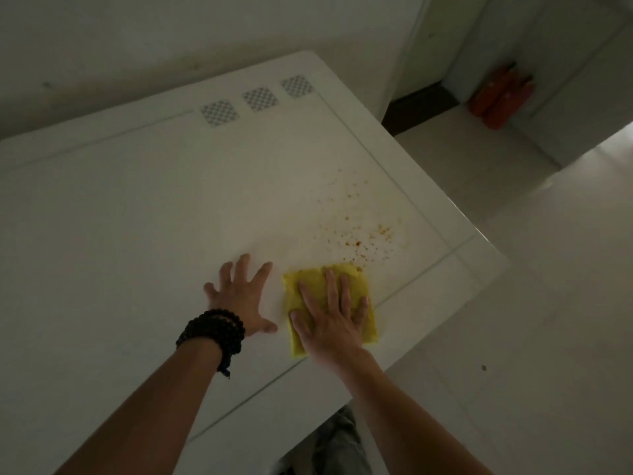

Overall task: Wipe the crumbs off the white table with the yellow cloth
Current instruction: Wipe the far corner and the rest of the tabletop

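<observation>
A folded yellow cloth (363,286) lies flat on the white table (137,217) near its right front corner. My right hand (329,313) presses palm-down on the cloth with fingers spread. Just beyond the cloth's far edge, reddish-brown crumbs (359,234) are scattered over the tabletop toward the right edge. My left hand (239,296) rests flat on the bare table just left of the cloth, fingers apart, holding nothing; dark bead bracelets wrap its wrist.
Three checkered square markers (258,99) sit along the table's far edge. The table's right edge (479,234) drops to a pale tiled floor. Orange-red bottles (500,97) stand on the floor by the far wall.
</observation>
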Demonstrator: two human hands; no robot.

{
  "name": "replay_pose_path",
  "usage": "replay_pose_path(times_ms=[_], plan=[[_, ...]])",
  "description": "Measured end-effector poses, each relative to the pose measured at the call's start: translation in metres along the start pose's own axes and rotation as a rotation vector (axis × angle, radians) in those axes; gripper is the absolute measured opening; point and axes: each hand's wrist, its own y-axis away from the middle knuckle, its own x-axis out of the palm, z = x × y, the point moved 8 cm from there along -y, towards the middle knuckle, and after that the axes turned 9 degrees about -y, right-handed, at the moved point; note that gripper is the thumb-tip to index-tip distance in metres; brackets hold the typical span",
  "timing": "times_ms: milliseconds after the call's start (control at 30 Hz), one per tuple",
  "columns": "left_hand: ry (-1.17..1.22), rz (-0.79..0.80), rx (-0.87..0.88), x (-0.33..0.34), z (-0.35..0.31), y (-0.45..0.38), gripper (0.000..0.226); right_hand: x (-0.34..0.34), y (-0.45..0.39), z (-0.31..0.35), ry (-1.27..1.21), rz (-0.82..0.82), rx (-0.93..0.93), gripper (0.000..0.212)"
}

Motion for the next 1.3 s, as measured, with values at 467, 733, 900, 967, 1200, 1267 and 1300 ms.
replay_pose_path(times_ms=[467, 733, 900, 967, 1200, 1267, 1300], plan=[[0.093, -0.022, -0.109, -0.066, 0.023, -0.123, 0.137, -0.077, -0.179, 0.037, 0.04, 0.038, -0.047, 0.063], [0.046, 0.145, -0.165, -0.071, 0.029, -0.153, 0.159, -0.099, -0.238, 0.06, 0.075, 0.041, -0.157, 0.064], [0.065, 0.168, -0.165, -0.072, 0.026, -0.153, 0.16, -0.082, -0.197, 0.04, 0.143, 0.074, -0.162, 0.064], [0.069, 0.157, -0.163, -0.076, 0.024, -0.156, 0.159, -0.091, -0.213, 0.044, 0.148, 0.061, -0.169, 0.064], [0.075, 0.148, -0.192, -0.076, 0.029, -0.157, 0.157, -0.117, -0.287, 0.08, 0.109, 0.054, -0.226, 0.065], [0.065, 0.141, -0.203, -0.076, 0.029, -0.154, 0.155, -0.113, -0.282, 0.08, 0.12, 0.049, -0.243, 0.065], [0.082, 0.126, -0.212, -0.076, 0.029, -0.152, 0.153, -0.11, -0.278, 0.079, 0.125, 0.06, -0.247, 0.066]])
